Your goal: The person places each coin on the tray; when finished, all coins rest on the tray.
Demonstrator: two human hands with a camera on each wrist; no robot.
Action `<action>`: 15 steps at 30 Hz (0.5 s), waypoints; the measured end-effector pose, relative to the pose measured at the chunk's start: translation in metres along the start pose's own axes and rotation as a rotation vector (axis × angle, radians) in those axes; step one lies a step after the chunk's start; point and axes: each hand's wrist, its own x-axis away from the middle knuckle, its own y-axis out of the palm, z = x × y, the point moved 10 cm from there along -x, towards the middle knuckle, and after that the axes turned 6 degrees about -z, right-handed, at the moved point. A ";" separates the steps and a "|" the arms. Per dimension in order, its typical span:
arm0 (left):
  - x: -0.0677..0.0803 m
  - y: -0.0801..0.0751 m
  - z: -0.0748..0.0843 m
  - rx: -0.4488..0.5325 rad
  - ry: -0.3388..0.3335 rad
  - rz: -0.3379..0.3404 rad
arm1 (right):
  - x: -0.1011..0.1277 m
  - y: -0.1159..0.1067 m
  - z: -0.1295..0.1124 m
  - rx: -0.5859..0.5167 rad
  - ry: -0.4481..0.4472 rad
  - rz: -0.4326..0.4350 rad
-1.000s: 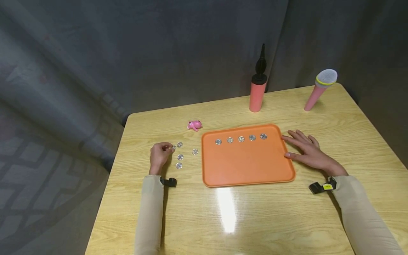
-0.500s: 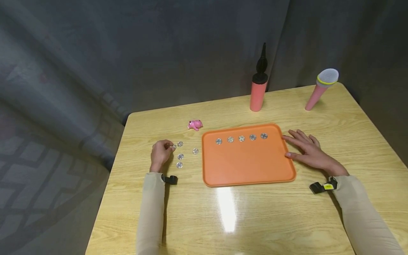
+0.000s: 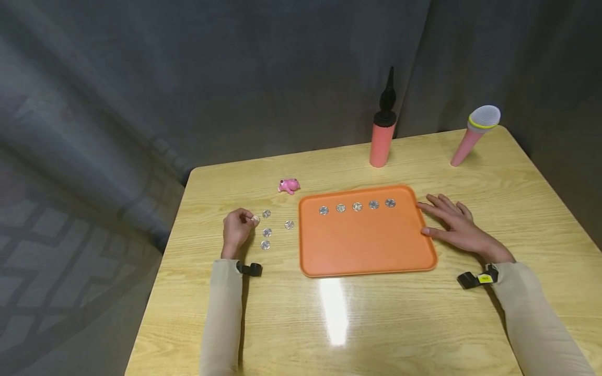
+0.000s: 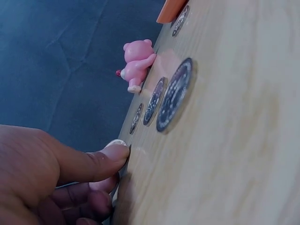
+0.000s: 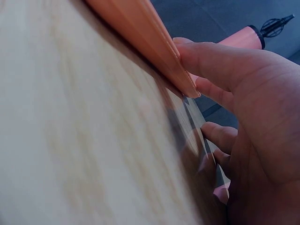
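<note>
My left hand (image 3: 236, 230) pinches a silver coin (image 3: 255, 220) between thumb and fingers, low over the table's left part. In the left wrist view the thumb covers most of that coin. Several more loose coins (image 3: 267, 232) lie flat just right of this hand. An orange tray (image 3: 362, 245) lies right of them, with a row of several coins (image 3: 357, 207) along its far side. My right hand (image 3: 453, 227) has its fingers spread at the tray's right edge. The right wrist view shows thumb and index finger touching the tray's rim (image 5: 154, 42).
A small pink bear figure (image 3: 289, 185) lies behind the loose coins. At the back stand a pink hand pump (image 3: 382, 138) with a black top and a pink toy microphone (image 3: 472, 133). A dark curtain (image 3: 301, 78) hangs behind the wooden table (image 3: 385, 324).
The coin in my left hand has tilted and shifted slightly toward the fingers, its face now showing more. My right hand stays at the tray's edge.
</note>
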 end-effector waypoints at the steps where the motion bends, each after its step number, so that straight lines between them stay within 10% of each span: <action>1: 0.000 -0.001 0.000 0.023 0.006 0.007 | 0.000 0.000 0.000 -0.001 0.005 -0.001; 15: 0.002 -0.008 -0.014 0.280 -0.099 -0.015 | 0.001 -0.002 -0.004 0.002 -0.011 0.006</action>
